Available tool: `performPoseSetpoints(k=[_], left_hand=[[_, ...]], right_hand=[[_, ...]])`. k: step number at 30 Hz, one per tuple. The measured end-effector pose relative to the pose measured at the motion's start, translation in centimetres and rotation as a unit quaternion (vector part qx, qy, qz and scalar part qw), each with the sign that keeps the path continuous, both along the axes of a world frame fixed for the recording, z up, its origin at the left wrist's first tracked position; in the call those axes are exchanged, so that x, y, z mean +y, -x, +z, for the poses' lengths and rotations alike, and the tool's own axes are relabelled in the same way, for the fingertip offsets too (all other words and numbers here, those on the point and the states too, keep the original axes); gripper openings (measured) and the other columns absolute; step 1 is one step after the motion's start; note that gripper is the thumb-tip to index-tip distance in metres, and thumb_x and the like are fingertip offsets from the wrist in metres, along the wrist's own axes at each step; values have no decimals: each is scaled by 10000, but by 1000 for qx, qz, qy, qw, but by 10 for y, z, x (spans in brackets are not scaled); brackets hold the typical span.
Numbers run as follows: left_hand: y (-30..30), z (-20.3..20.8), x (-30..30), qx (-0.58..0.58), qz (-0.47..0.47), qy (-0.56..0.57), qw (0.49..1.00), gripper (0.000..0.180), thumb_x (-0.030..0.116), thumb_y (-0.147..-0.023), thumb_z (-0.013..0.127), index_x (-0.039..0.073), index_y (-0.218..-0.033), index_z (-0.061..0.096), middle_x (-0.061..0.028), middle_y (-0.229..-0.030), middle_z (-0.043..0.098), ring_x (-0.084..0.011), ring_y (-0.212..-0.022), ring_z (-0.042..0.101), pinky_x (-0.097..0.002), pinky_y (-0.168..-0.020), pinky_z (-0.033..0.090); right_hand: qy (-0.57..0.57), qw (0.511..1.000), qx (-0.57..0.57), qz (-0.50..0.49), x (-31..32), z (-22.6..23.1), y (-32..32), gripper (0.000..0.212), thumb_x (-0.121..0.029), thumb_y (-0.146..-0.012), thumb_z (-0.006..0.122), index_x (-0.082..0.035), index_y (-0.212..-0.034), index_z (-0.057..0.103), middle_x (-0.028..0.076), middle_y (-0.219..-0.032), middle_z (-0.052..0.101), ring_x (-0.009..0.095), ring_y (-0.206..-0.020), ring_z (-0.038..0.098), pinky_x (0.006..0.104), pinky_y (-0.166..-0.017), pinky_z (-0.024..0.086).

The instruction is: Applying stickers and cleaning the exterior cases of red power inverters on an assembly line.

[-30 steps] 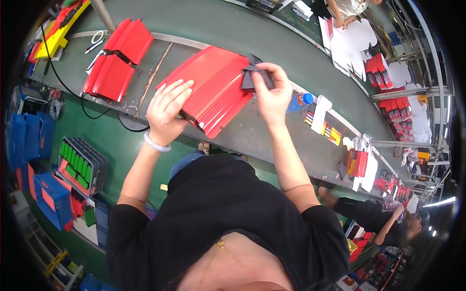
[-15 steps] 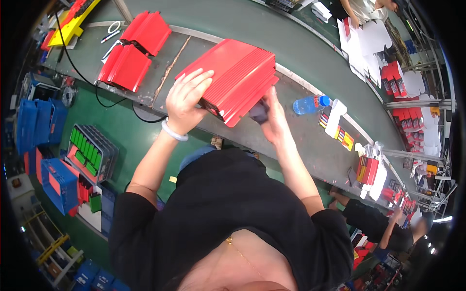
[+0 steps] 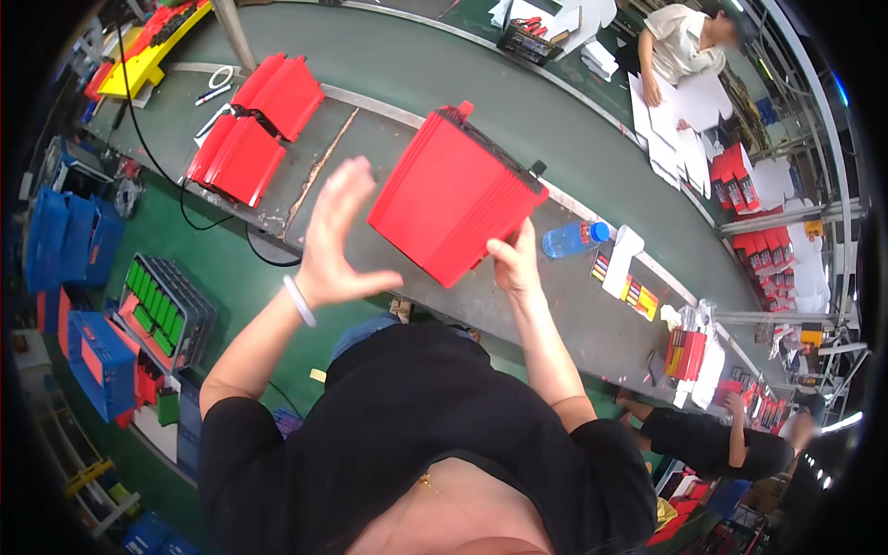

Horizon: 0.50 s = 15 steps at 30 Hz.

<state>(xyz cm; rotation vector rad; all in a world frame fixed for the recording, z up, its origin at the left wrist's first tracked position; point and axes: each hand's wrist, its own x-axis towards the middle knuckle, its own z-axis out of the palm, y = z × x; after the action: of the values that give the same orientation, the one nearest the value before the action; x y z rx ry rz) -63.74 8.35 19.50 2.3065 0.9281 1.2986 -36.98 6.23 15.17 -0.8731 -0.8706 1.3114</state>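
The right hand (image 3: 518,266) has its grip clamped on the red case (image 3: 444,199) over the counter (image 3: 566,301); the left hand (image 3: 326,248), grip spread apart, hovers left of it; a blue bottle (image 3: 568,240) is at right.

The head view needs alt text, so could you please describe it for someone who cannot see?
A person's right hand holds a ridged red box over a grey workbench, while the left hand is spread open beside it, not touching. Two red casings lie to the left; a blue bottle lies to the right.
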Motion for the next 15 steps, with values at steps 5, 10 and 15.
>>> performPoseSetpoints(k=[5,10,15], left_hand=[[-8,3,45,-198,-157,368,895,1191,424,-601,859,17,-1476,162,-145,-1479,295,-247,-1353,309,-390,-1114,238],[-1,9,43,-116,-253,458,845,1279,318,-516,917,-68,-1454,138,-168,-1459,310,-220,-1342,309,-355,-1116,230],[-5,8,34,-126,-193,482,846,1350,278,-446,946,-106,-1439,117,-184,-1455,305,-240,-1363,270,-357,-1134,183]], right_hand=[[-39,980,-132,146,0,10,-20,806,-142,-530,865,-12,-1230,486,37,-1068,605,126,-924,596,300,-824,499],[-82,963,-164,196,-6,14,-26,833,-121,-482,872,0,-1218,502,43,-1109,591,146,-1046,550,325,-935,439],[-32,960,-192,201,-10,17,-35,863,-105,-451,883,-1,-1222,510,50,-1136,585,156,-1085,527,332,-984,400]])
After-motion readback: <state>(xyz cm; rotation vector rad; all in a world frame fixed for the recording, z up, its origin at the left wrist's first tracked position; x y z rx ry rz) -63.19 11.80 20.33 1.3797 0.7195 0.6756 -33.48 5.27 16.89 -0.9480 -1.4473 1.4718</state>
